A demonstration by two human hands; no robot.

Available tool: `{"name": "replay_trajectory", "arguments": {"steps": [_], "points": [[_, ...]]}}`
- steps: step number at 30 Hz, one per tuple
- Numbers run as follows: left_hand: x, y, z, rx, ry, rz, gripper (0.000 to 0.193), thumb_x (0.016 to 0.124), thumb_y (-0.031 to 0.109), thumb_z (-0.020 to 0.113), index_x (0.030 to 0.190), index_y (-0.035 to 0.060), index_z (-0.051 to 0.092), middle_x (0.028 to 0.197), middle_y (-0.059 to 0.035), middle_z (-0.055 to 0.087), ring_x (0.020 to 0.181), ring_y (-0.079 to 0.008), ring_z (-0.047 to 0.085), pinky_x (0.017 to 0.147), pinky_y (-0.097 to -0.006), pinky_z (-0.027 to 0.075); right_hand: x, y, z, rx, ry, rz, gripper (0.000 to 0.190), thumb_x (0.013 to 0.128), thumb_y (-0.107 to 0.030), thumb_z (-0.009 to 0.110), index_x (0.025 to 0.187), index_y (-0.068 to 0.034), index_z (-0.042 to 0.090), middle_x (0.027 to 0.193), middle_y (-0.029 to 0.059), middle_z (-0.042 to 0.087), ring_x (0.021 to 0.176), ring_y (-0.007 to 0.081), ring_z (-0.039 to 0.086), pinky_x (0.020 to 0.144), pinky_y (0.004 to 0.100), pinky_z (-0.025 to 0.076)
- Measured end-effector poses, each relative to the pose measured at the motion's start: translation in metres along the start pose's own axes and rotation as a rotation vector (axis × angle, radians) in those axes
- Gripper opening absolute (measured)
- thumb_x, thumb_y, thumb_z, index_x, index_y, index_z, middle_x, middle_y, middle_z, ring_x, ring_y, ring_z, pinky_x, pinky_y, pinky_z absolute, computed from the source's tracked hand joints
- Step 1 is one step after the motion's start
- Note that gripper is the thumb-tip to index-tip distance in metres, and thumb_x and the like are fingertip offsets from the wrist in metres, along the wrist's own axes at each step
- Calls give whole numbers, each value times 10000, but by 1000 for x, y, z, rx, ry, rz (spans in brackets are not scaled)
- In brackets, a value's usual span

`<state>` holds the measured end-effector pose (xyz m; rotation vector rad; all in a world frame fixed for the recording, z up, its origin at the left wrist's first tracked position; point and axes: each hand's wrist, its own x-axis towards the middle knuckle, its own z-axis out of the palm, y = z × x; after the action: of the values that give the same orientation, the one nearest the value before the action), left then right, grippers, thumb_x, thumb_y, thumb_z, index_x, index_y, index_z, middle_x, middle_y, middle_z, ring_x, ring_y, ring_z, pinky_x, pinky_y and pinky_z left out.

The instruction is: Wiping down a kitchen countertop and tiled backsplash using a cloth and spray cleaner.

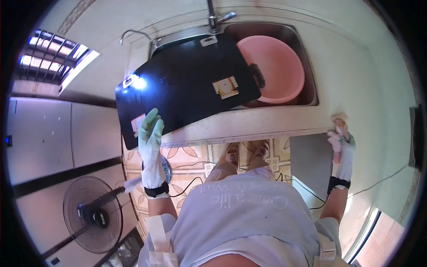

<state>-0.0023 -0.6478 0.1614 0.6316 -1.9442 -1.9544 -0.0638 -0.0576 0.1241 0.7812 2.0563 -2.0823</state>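
My left hand (151,133), in a white and green rubber glove, is over the near left corner of a large black panel (186,76). Its fingers are apart and grip nothing; I cannot tell whether they touch the panel. That panel lies slantwise across the left part of the sink, carrying pale brackets and rust-stained plates (226,87). At the right, by the counter's front edge, my gloved right hand (348,147) holds a crumpled, stained cloth (339,125). A dark-bristled brush (257,76) shows between the panel's right edge and a pink basin (280,70).
The basin stands in a stainless steel sink (308,76) below a faucet (213,21). A thin curved spout (133,31) rises behind the panel. A fan (93,213) stands at lower left, beside white cabinets (40,133). Cables (186,188) run across the tiled floor.
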Motion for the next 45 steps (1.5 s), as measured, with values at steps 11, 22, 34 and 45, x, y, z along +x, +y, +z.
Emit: {"name": "replay_trajectory", "arguments": {"steps": [11, 22, 34, 45], "points": [[-37, -77, 127, 254, -808, 43, 546, 849, 109, 630, 1344, -12, 434, 1401, -179, 420, 1234, -276, 467, 1024, -365, 372, -173, 14, -163, 456, 633, -431, 484, 897, -227, 622, 1326, -72, 459, 1157, 95, 619, 961, 200, 634, 790, 322, 552], [-38, -101, 175, 858, -1121, 793, 719, 796, 318, 693, 1377, 17, 396, 1443, -233, 330, 1359, -422, 245, 1112, -519, 185, -309, 245, -321, -842, 1591, 353, 341, 881, -253, 565, 1184, -97, 574, 1117, 135, 630, 1055, 314, 584, 890, 381, 479], [-49, -73, 181, 1278, -1109, 1172, 640, 821, 289, 639, 1331, -30, 420, 1377, -264, 398, 1299, -433, 343, 1076, -512, 288, -150, 179, -180, -1022, 1111, -13, 448, 905, -409, 488, 1228, -99, 503, 1250, 246, 501, 1144, 413, 499, 948, 504, 400], [-89, -131, 160, 931, -689, 230, 552, 905, 251, 614, 1329, -43, 418, 1343, -193, 467, 1222, -263, 460, 1036, -343, 354, -336, 264, -318, -911, 1044, -124, 364, 820, -171, 610, 1180, -225, 602, 1304, 94, 530, 1145, 310, 527, 1023, 487, 350]]}}
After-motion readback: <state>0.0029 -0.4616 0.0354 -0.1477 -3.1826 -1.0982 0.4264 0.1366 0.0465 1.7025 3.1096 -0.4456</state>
